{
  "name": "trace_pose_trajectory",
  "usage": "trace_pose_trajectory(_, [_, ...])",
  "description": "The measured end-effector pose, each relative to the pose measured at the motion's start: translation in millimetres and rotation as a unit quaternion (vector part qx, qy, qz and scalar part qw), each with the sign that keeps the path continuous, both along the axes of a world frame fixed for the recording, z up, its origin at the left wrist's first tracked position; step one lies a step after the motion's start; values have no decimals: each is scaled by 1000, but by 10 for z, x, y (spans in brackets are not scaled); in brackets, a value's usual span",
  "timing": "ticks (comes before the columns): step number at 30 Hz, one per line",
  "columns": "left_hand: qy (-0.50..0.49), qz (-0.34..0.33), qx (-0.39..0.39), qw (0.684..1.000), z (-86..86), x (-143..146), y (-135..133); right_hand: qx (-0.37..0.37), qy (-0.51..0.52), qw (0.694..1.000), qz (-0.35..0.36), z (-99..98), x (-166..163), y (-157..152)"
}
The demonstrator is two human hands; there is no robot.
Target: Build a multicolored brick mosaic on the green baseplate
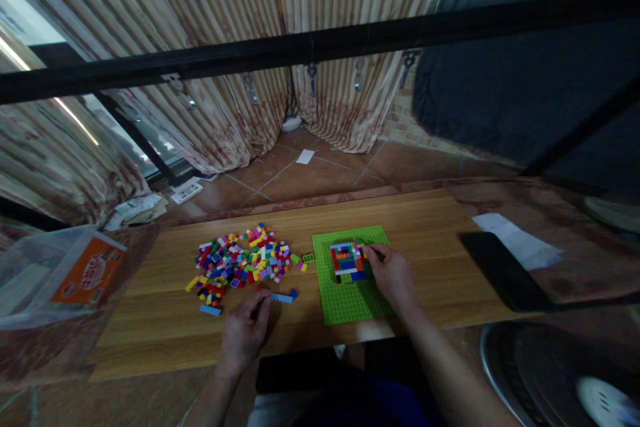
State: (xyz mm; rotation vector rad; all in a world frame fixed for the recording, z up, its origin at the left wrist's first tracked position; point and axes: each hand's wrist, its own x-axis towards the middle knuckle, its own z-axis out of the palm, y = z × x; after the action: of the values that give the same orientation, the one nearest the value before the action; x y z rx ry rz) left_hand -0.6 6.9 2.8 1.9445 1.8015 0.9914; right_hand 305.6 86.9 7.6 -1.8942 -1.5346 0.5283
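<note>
A green baseplate (pixel 330 310) lies on the wooden table, carrying a low structure of multicoloured toy bricks (pixel 347 261). My right hand (pixel 394 277) is over the plate's right side, thumb and fingers pinched at the structure's right edge. Whatever they grip is too small to make out. To the left of the plate, my left hand (pixel 245 330) hovers low over the table with its fingers curled together. What it holds, if anything, is hidden. Just right of its fingertips lie a light blue brick (pixel 283 298) and a dark blue brick (pixel 294 293). Behind it spreads a pile of mixed bricks (pixel 245 260).
Near the pile's front lies another light blue brick (pixel 211 310). A clear plastic box (pixel 35 280) with an orange label stands off the table's left end. On the right are a black flat object (pixel 505 273) and white paper (pixel 517 240). A dark bar (pixel 310 48) crosses beyond the table.
</note>
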Motion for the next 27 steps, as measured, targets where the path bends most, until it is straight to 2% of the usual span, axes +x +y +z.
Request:
trace_pose_trajectory(8, [-3,-11,12,1000,19,15,8,3,-58,998,-1,39,-80,-51])
trace_pose_trajectory(14, [-16,-11,14,1000,-12,10,-19,28,-34,999,1,10,-31,-57])
trace_pose_trajectory(20, [-35,-11,11,999,-42,23,-25,120,25,992,-7,97,-76,-183])
trace_pose_trajectory(22, [-36,-9,6,999,-26,33,-30,151,48,987,37,146,-206,-279])
trace_pose_trajectory(24, [-35,-11,-1,999,-6,40,-36,163,59,978,118,177,-402,-390])
trace_pose_trajectory(27, [-32,-16,-9,999,15,45,-40,144,40,957,250,172,-742,-535])
